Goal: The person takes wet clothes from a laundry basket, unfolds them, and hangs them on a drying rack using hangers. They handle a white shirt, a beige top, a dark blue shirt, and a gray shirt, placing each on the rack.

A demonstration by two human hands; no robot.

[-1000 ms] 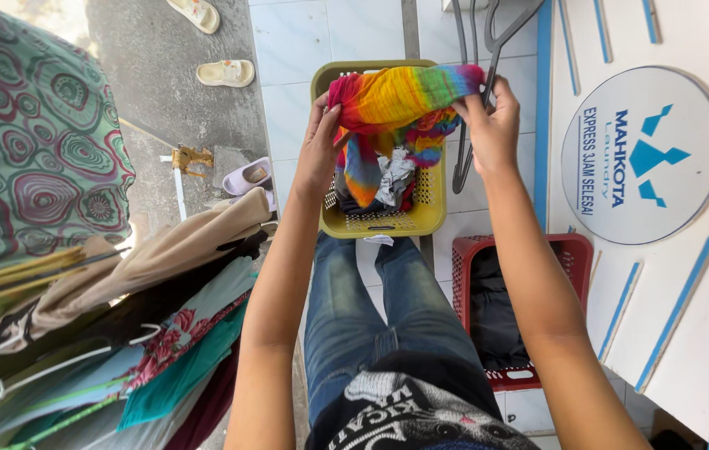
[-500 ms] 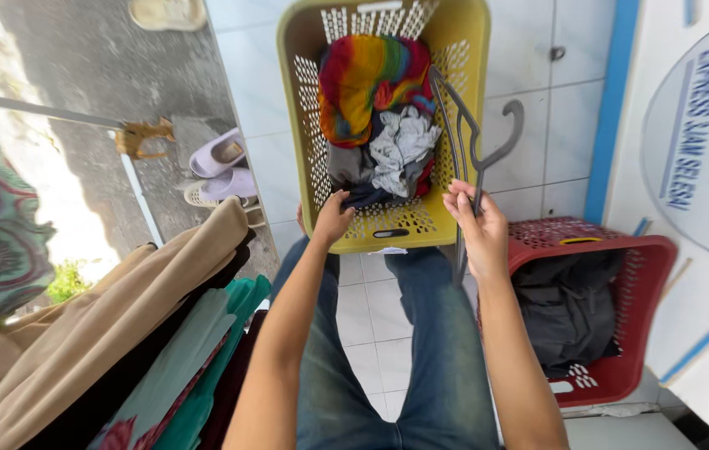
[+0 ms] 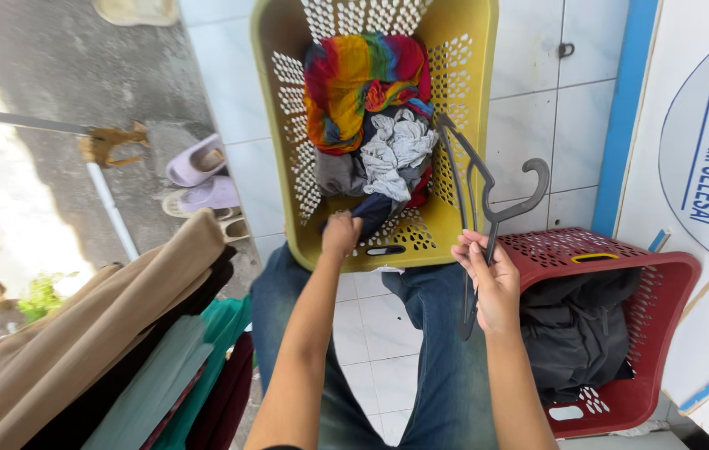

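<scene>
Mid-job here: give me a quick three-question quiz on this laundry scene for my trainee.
1. True or false: the right hand holds dark hangers.
2. Where is the left hand? A) inside the red basket B) at dark cloth in the yellow basket C) on the tan garment
3. Fill in: the red basket holds a ____ garment.

Key
1. True; the hooks stand above the fist.
2. B
3. Dark; the black garment fills it.
</scene>
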